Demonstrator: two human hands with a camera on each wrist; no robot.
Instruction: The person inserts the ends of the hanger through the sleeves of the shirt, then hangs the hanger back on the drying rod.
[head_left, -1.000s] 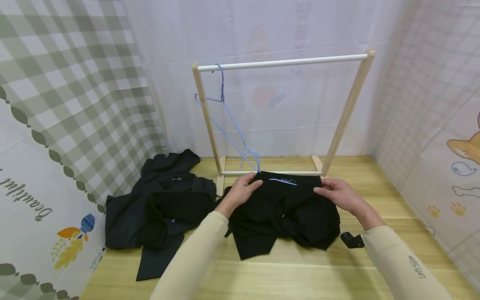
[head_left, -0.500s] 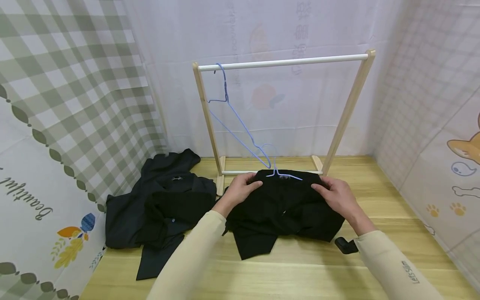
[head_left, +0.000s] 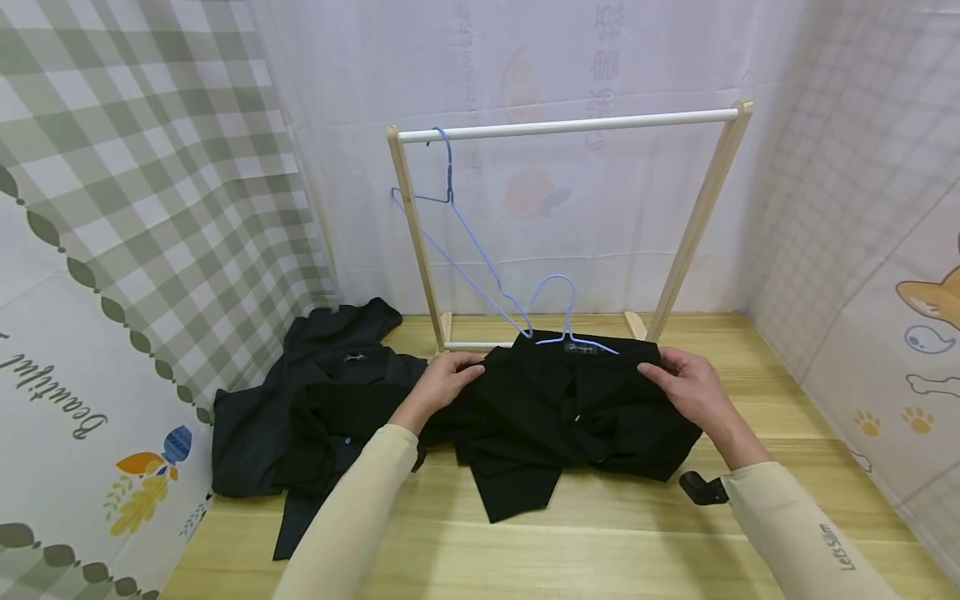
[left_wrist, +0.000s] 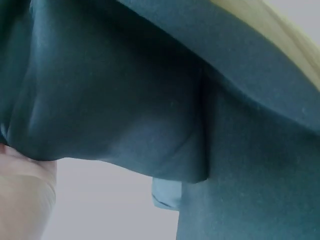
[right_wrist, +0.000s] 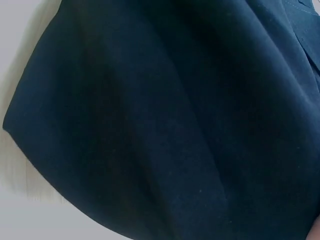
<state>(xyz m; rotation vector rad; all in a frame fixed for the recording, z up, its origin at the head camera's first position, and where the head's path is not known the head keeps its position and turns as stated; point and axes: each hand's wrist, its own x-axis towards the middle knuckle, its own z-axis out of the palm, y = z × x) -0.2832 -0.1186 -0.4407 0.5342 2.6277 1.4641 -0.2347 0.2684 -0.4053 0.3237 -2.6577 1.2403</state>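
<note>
A black shirt lies bunched in front of the rack, its neck opening towards the rack. Inside it is a blue hanger, whose hook and upper arms show at the neck; the lower part is hidden by cloth. At the shirt's left side, my left hand pinches the fabric between thumb and fingers. My right hand pinches its right shoulder. Dark cloth fills most of the left wrist view, and the shirt's cloth covers nearly all of the right wrist view.
Behind the shirt stands a wooden rack with a white top rail. A second blue hanger hangs at the rail's left end. Several dark garments lie piled on the wooden tabletop at left. Patterned cloth walls surround the table.
My left hand has moved left, spreading the shirt's left side; my right hand has shifted slightly right. The hanger's hook now stands upright above the neck, farther right. The hanging hanger has swung.
</note>
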